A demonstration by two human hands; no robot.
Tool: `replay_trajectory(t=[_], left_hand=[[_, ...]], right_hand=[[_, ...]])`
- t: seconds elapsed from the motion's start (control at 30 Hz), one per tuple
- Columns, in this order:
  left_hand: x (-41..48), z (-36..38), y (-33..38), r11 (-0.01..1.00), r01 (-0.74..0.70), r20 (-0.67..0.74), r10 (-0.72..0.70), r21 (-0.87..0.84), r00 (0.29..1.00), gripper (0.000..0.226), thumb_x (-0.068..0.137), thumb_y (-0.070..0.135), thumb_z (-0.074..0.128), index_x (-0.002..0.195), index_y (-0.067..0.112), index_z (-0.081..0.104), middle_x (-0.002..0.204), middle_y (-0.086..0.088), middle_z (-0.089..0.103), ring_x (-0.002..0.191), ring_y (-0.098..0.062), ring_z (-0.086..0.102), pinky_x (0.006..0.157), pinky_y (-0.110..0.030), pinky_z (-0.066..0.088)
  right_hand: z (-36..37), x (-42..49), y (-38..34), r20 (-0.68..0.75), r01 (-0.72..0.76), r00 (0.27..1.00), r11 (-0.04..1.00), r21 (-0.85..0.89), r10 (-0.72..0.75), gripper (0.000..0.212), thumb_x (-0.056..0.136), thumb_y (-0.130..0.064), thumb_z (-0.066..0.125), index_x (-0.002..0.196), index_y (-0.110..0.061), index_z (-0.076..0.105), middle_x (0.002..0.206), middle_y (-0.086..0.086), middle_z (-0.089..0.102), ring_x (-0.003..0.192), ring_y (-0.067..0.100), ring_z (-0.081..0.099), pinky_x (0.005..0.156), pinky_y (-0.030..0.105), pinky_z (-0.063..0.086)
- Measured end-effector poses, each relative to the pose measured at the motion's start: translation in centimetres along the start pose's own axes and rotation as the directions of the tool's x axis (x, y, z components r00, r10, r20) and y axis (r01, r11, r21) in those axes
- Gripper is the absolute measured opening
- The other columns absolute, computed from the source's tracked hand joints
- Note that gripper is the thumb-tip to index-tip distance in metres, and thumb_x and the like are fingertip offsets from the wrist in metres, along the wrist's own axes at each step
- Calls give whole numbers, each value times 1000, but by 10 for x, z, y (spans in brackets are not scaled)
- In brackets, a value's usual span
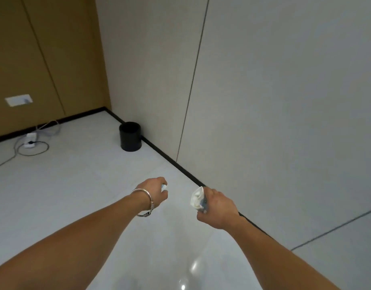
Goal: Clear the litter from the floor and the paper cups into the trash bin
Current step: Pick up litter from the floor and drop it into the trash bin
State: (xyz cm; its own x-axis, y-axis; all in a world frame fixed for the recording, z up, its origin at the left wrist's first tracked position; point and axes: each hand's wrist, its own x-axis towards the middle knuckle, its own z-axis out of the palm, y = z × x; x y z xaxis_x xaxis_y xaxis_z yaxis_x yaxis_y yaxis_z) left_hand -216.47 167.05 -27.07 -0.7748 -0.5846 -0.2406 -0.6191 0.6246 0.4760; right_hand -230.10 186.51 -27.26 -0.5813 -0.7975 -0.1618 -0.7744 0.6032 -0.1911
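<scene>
A black round trash bin (130, 139) stands on the floor against the right wall, near the room's corner, ahead of both hands. My right hand (217, 208) grips a crumpled white paper cup (197, 198), which sticks out to the left of the fist. My left hand (154, 192), with a silver bracelet on the wrist, is curled round a small pale object (164, 186); only a sliver of it shows past the fingers, so I cannot tell what it is. Both arms are stretched forward above the floor.
The glossy white tile floor (86, 181) runs to a black skirting along both walls. A white power strip (30, 141) with looped cables lies on the floor at the far left. A wall socket plate (18, 100) sits in the tan wall above it.
</scene>
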Motion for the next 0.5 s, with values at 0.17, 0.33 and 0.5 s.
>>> replay_trajectory(t=[0.17,0.33,0.5], left_hand=[[22,-32,-83,990,135,-25,-136,-33,990,39,89,36,52,127,25,51,124,-1,59,103,-20,57,76,-24,40],[73,-58,-144,973,227,4,-227,-29,974,40,90,37,52,128,25,51,127,0,57,107,-19,56,77,-23,40],[160,-112,-195,953,303,-36,-302,11,953,40,90,37,51,128,24,51,128,0,57,110,-20,56,81,-25,41]], right_hand=[[12,86,-77,55,182,982,983,-18,-181,68,73,-40,58,133,-24,31,113,-1,56,99,22,57,79,33,50],[35,181,-124,162,316,939,947,-63,-303,70,73,-44,58,135,-24,31,119,0,55,104,22,54,77,31,44],[42,305,-159,197,345,922,938,-33,-333,72,74,-44,61,136,-23,32,124,0,53,110,21,51,84,32,45]])
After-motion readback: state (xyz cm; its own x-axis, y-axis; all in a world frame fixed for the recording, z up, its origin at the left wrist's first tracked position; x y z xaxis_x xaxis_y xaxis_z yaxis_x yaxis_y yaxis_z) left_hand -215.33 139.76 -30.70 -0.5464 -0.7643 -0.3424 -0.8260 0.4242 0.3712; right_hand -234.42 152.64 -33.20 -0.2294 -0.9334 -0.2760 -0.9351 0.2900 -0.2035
